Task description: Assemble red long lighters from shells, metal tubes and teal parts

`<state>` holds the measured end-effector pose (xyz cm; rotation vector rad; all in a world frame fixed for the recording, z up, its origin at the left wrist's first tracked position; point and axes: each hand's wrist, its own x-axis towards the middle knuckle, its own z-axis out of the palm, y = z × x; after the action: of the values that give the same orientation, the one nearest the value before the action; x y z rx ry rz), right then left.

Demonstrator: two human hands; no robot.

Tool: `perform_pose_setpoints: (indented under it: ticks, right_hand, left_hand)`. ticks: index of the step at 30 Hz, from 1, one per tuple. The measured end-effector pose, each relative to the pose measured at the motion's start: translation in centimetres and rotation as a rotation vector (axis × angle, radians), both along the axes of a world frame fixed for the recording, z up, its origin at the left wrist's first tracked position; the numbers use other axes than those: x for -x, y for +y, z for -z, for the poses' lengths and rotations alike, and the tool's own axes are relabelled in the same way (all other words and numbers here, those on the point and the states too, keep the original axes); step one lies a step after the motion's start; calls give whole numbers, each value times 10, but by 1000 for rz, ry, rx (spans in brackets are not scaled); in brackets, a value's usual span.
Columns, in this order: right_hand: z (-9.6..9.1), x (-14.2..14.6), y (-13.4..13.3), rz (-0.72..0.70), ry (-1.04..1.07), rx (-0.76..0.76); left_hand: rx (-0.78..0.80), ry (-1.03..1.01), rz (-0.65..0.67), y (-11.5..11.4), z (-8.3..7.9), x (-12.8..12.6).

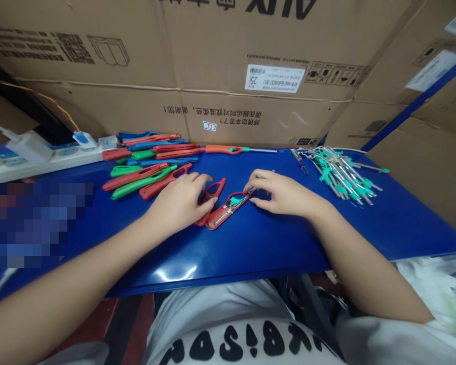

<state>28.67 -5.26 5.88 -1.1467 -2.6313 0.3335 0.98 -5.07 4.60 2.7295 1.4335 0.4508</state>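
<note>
Low over the blue table, my left hand (pixel 186 200) has its fingers curled around a red lighter shell half (pixel 221 188), its trigger loop showing past the fingertips. Beside it lies a second red shell half (pixel 218 218), hollow side up, with a teal trigger (pixel 235 201) and thin inner parts in it. My right hand (pixel 279 192) pinches the metal tube (pixel 251 192) at the far right end of this filled half. The tube's rear part is partly hidden by the fingers.
Red, green and blue lighter shells (pixel 148 175) are heaped at the back left. An orange stick lighter (pixel 220 149) lies along the back. Metal tubes with teal triggers (pixel 342 177) are piled at right. A power strip (pixel 53 159) and cardboard wall (pixel 213 76) bound the table (pixel 273 248).
</note>
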Motion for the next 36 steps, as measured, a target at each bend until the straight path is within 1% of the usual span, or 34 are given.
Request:
perform_pose_setpoints:
  ticks: [3,7,13,18,21,23,27,30,32,36]
  right_hand:
    - [4,-4,5,60,-73,-21]
    - [9,-7,9,64,-104,-2]
    - [5,-8,8,50,-99,33]
    - [-1,-11,6,37,-77,117]
    - [-2,-15,5,45,-64,164]
    - [-3,-16,5,45,-71,185]
    - [-7,-14,2,47,-80,232]
    - [-11,-11,0,100,10,278]
    - [-13,-10,-1,137,71,271]
    - [-10,-11,2,147,104,166]
  left_hand:
    - [116,1,-14,4,0,3]
    - [231,-28,-44,3,-1,3]
    - [284,-78,-16,5,3,4]
    - [304,-114,-17,7,7,4]
    - [282,-162,-10,8,8,4]
    - [231,-207,28,8,7,4]
    - [78,-296,182,4,3,-1]
    - [51,-287,299,-2,2,-5]
    - [55,-272,345,-4,4,-7]
    - [36,-289,354,-2,11,-7]
